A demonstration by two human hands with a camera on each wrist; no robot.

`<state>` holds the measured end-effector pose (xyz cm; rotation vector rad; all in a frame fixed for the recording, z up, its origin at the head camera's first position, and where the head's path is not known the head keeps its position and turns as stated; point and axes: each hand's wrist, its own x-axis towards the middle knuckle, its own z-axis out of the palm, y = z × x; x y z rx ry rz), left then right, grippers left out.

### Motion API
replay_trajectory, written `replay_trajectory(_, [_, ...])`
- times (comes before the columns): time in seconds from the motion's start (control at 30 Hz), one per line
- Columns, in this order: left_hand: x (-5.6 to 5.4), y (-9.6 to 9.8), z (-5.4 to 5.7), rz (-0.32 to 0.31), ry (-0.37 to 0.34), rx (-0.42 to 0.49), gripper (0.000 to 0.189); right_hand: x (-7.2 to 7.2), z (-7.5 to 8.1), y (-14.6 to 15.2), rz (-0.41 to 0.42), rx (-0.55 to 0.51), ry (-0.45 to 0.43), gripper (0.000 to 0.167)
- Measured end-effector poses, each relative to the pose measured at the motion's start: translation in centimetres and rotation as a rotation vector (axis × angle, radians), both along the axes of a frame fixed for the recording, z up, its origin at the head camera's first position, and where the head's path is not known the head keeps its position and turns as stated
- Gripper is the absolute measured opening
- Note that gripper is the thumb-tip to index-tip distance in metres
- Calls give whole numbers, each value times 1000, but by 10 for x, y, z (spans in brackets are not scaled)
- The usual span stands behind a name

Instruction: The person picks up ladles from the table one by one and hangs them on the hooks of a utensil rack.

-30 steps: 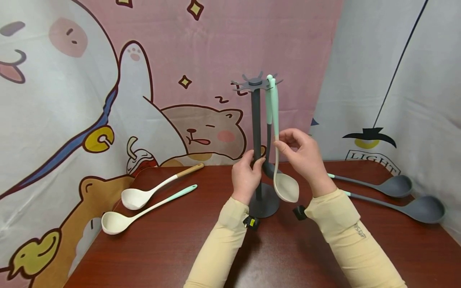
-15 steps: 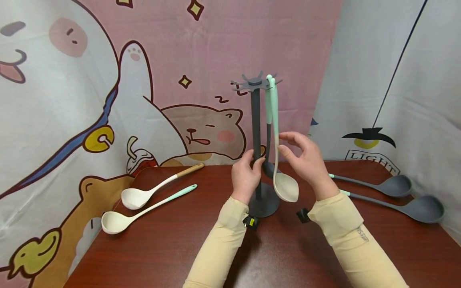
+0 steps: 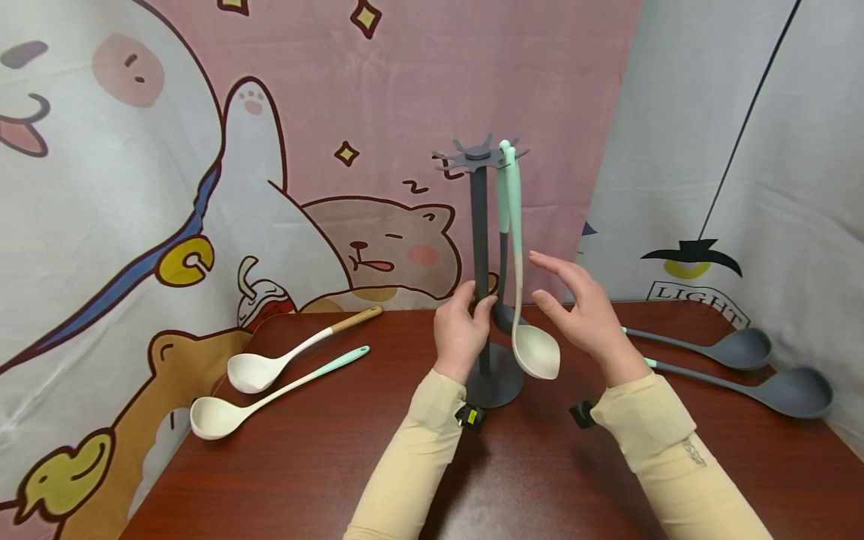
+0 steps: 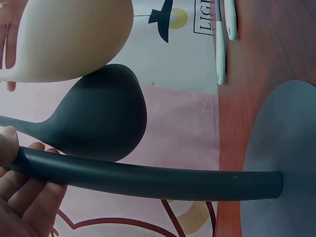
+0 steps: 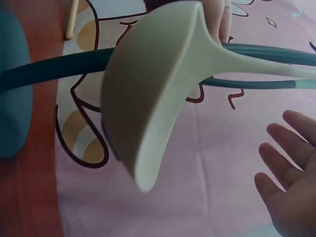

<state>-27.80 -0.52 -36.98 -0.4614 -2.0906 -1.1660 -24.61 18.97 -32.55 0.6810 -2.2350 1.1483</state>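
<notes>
Right hand [image 3: 587, 319] now apart from cream ladle [image 3: 537, 352], holding nothing; ladle hangs unaided on grey rack [image 3: 478, 155] beside dark ladle [image 4: 106, 113] (left hand [image 3: 461, 331] grips rack's post [image 3: 479, 225]), so hanging seems done

The word "LIGHT" [image 3: 702, 301] runs in capitals inside an outlined panel printed on the pale cloth [image 3: 776, 165] at right, its first letters appearing sideways in the left wrist view. A "Z" [image 3: 415, 187] marks the pink backdrop [image 3: 418, 82] above a cartoon bear [image 3: 398, 244], while print [image 3: 693, 451] on the person's right sleeve [image 3: 664, 435] is too small to read.
</notes>
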Motion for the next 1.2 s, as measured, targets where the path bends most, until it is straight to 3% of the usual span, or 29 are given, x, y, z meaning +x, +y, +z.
replay_trajectory(0.4, [0, -1, -1, -6, 4, 2, 16, 7, -13, 17, -56, 64, -162, 62])
replay_trajectory(0.83, [0, 0, 0, -13, -17, 14, 16, 10, -32, 33, -31, 150, -170, 71])
replay_trajectory(1.2, [0, 0, 0, -17, -8, 14, 15, 9, -50, 47, -2, 197, -119, 72])
